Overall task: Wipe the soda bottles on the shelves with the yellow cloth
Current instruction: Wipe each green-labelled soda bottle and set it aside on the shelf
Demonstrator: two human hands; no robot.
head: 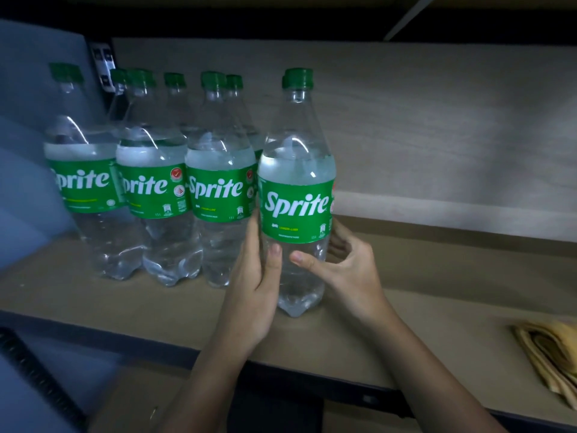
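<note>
A clear Sprite bottle with a green cap and green label stands upright on the wooden shelf, at the right end of a row. My left hand grips its lower left side, thumb across the front. My right hand holds its lower right side, thumb on the front and fingers behind. Several more Sprite bottles stand in rows to the left. The folded yellow cloth lies on the shelf at the far right, apart from both hands.
The shelf's back panel runs behind the bottles. A grey side wall closes the left end. The shelf's dark front edge crosses below my wrists. Bare shelf surface lies between the held bottle and the cloth.
</note>
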